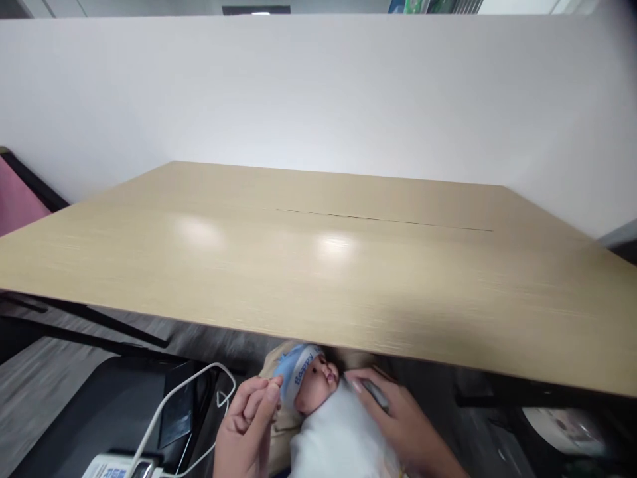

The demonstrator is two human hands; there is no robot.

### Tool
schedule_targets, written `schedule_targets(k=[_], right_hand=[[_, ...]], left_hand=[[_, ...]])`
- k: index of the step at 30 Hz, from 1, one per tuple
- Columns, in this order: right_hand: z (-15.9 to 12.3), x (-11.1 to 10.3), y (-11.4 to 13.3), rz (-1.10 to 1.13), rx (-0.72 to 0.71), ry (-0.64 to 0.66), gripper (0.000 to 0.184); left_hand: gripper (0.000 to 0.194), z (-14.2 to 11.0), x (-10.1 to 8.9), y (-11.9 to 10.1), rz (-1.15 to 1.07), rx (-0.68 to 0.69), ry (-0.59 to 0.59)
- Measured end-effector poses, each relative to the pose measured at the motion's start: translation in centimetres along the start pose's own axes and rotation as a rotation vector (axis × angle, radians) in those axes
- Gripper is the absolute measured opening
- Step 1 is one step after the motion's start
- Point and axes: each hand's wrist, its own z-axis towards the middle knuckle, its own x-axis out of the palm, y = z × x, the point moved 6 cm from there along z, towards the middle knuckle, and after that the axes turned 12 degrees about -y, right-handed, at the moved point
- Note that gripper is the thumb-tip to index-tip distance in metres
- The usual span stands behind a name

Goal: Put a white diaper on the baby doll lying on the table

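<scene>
A baby doll (313,392) lies tilted in front of me below the table's front edge, its face turned to the right. On its head sits a blue and white hat (301,368) with the word "Happy" on it. My left hand (251,418) is closed, thumb and fingertips pinched at the hat's left edge. White cloth (338,435) covers the doll's body. Beside the doll's chin, my right hand (391,408) has its fingers bent and its thumb against the upper edge of the cloth, gripping it.
A wooden table (298,279) spans the view, with a white partition (308,93) behind it. At lower left are a black seat (99,411), a white cable (164,405) and a white box-like device (112,467). A round white object (562,431) is under the table at right.
</scene>
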Motion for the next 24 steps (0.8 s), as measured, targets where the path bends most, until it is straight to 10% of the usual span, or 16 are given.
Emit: schedule_targets(k=[9, 24], right_hand=[[-6.7, -3.1, 14.2, 0.007, -0.704, -0.523, 0.021], [-8.9, -1.7, 15.3, -0.087, -0.818, -0.579, 0.042]], left_hand=[[0.051, -4.7, 1.6, 0.3, 0.016, -0.056, 0.154], [0.051, -5.7, 0.2, 3.4, 0.15, -0.116, 0.454]])
